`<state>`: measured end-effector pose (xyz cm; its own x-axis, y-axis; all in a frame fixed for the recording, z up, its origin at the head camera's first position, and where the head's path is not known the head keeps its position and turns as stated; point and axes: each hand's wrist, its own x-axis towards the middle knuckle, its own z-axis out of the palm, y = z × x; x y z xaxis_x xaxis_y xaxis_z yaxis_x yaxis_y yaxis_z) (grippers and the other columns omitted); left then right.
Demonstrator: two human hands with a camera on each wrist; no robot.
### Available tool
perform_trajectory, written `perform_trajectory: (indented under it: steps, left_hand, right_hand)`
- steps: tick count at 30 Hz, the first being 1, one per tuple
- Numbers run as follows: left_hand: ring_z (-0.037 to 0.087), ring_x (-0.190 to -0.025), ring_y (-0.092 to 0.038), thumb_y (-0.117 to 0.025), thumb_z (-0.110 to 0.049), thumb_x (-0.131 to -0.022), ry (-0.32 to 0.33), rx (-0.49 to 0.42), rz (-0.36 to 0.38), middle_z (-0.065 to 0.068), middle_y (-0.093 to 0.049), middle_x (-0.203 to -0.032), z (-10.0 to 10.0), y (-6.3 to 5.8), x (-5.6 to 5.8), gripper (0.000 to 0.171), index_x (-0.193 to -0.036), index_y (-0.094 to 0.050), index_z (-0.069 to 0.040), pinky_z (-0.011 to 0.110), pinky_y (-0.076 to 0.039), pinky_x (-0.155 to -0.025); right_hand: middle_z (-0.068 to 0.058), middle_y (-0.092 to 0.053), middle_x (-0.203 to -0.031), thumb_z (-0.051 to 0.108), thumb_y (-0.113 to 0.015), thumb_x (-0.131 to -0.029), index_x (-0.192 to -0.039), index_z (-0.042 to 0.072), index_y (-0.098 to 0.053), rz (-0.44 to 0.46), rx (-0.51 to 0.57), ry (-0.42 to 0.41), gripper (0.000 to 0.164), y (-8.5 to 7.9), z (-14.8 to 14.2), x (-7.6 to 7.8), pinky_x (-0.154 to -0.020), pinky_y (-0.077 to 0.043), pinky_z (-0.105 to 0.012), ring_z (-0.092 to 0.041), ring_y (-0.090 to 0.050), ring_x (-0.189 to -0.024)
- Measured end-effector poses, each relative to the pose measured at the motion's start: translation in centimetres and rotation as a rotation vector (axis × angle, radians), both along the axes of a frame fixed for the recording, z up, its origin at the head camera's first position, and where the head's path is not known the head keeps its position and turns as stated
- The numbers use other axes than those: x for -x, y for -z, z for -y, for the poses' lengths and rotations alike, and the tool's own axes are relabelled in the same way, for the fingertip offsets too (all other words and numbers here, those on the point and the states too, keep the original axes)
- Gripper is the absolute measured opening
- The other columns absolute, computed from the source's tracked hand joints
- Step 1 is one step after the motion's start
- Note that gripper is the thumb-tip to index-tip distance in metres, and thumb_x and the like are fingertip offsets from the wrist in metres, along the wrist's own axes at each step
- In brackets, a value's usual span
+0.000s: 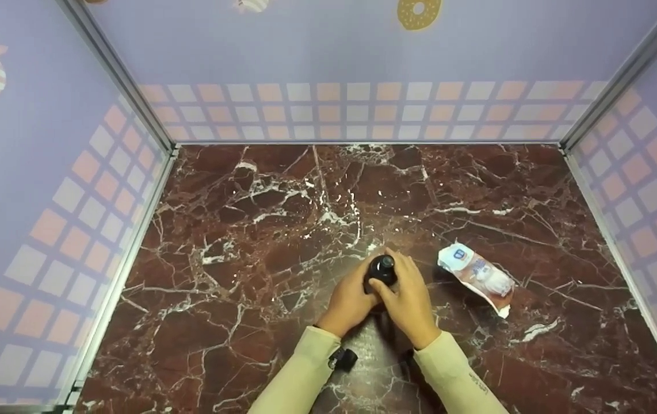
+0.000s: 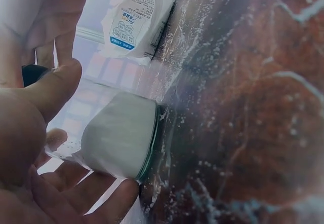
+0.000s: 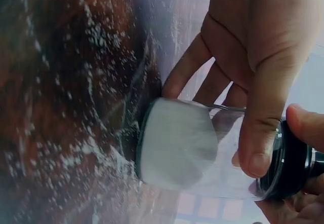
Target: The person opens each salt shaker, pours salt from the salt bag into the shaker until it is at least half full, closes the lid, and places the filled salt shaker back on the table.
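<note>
A clear jar point(image 3: 230, 145) with a black lid point(image 1: 383, 270) stands upright between both hands, its base right at the tabletop. White powder point(image 3: 174, 143) fills its lower part. My left hand point(image 1: 348, 299) grips the jar from the left; in the left wrist view its fingers point(image 2: 119, 201) curl by the jar's lower part. From the other side my right hand point(image 1: 409, 299) holds the jar, its thumb point(image 3: 258, 153) pressed on the clear wall below the lid and its fingers bent behind the jar. The lid is partly hidden by fingers.
A torn-topped packet point(image 1: 481, 276), white and brown, lies right of the hands. White grains are scattered over the dark red marbled tabletop point(image 1: 219, 316), mostly beyond the hands. Patterned purple panels point(image 1: 357, 57) wall in the back and both sides.
</note>
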<state>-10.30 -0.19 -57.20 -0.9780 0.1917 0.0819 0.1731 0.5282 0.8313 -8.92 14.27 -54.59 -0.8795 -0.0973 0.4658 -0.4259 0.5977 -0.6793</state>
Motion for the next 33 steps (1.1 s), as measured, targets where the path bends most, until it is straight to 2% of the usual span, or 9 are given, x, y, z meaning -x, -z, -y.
perform_trajectory:
  steps: [4,11,19,21,23,26,28,30,33]
  left_hand:
    - [0.033,-0.124,-0.063,-0.084,-0.014,-0.081,-0.018,0.010,-0.013,0.011,-0.064,-0.140,0.3,0.0,-0.1,0.083,-0.155,-0.048,-0.019,0.052,-0.051,-0.105]
    - [0.034,-0.124,-0.063,-0.084,-0.016,-0.082,-0.020,0.042,-0.017,0.011,-0.064,-0.142,-0.2,-0.6,-0.2,0.081,-0.155,-0.048,-0.019,0.053,-0.051,-0.103]
    - [0.032,-0.124,-0.063,-0.083,-0.019,-0.085,0.030,0.033,-0.009,0.009,-0.064,-0.141,-1.3,-0.5,-0.5,0.077,-0.154,-0.048,-0.018,0.052,-0.052,-0.103]
    - [0.032,-0.125,-0.063,-0.083,-0.020,-0.085,0.038,0.026,-0.018,0.009,-0.064,-0.141,-1.3,-0.4,-0.3,0.076,-0.153,-0.049,-0.019,0.051,-0.051,-0.105]
    - [0.032,-0.127,-0.061,-0.084,-0.024,-0.085,0.048,0.016,-0.016,0.009,-0.063,-0.142,-1.2,-0.3,0.0,0.076,-0.152,-0.050,-0.018,0.052,-0.049,-0.107]
    - [0.029,-0.132,-0.058,-0.085,-0.035,-0.085,0.072,-0.020,0.043,0.005,-0.060,-0.146,-0.6,-0.3,0.2,0.080,-0.154,-0.047,-0.021,0.054,-0.044,-0.112]
    - [0.028,-0.136,-0.054,-0.086,-0.040,-0.082,0.105,-0.036,0.096,0.003,-0.054,-0.152,0.1,-0.4,0.3,0.089,-0.158,-0.041,-0.026,0.056,-0.041,-0.114]
    - [0.026,-0.139,-0.050,-0.087,-0.040,-0.081,0.142,-0.036,0.154,0.001,-0.044,-0.160,0.9,-0.7,0.4,0.100,-0.162,-0.029,-0.033,0.055,-0.041,-0.114]
    - [0.032,-0.124,-0.060,-0.083,-0.022,-0.084,0.163,-0.097,0.219,0.002,-0.028,-0.168,2.5,-1.3,0.6,0.107,-0.164,-0.014,-0.043,0.053,-0.056,-0.097]
  right_hand:
    - [-0.020,-0.063,-0.136,0.019,-0.084,-0.084,-0.143,-0.001,-0.056,0.002,0.003,-0.012,0.069,0.0,0.2,0.3,-0.112,-0.041,-0.055,-0.040,-0.057,-0.128]
    - [-0.018,-0.063,-0.137,0.023,-0.083,-0.085,-0.145,0.001,-0.056,0.048,-0.003,-0.042,0.069,-0.4,-0.7,0.4,-0.112,-0.042,-0.051,-0.035,-0.057,-0.128]
    - [-0.012,-0.065,-0.138,0.023,-0.089,-0.080,-0.143,0.008,-0.060,0.088,0.033,0.025,0.071,-0.4,-2.0,-0.4,-0.113,-0.043,-0.045,-0.030,-0.059,-0.129]
    - [-0.012,-0.065,-0.139,0.025,-0.089,-0.081,-0.144,0.006,-0.060,0.080,0.018,0.022,0.072,-0.3,-2.2,-0.3,-0.115,-0.041,-0.046,-0.031,-0.059,-0.130]
    - [-0.015,-0.063,-0.141,0.026,-0.087,-0.083,-0.145,0.003,-0.057,0.085,0.021,-0.031,0.072,-0.4,-2.7,0.0,-0.120,-0.035,-0.049,-0.033,-0.057,-0.133]
    - [-0.018,-0.052,-0.153,0.021,-0.083,-0.088,-0.152,0.002,-0.047,0.177,0.110,-0.158,0.076,-0.6,-3.9,0.6,-0.121,-0.030,-0.057,-0.038,-0.049,-0.140]
    - [-0.018,-0.045,-0.158,0.017,-0.079,-0.091,-0.156,0.004,-0.041,0.232,0.153,-0.189,0.076,-0.7,-5.0,1.1,-0.121,-0.029,-0.059,-0.038,-0.044,-0.144]
    - [-0.017,-0.041,-0.161,0.012,-0.075,-0.093,-0.158,0.006,-0.038,0.251,0.152,-0.161,0.075,-0.6,-6.0,1.6,-0.121,-0.030,-0.058,-0.037,-0.040,-0.147]
    - [-0.018,-0.043,-0.160,0.011,-0.072,-0.095,-0.154,0.003,-0.045,0.232,0.016,-0.077,0.065,-0.2,-7.1,2.3,-0.123,-0.028,-0.054,-0.036,-0.039,-0.147]
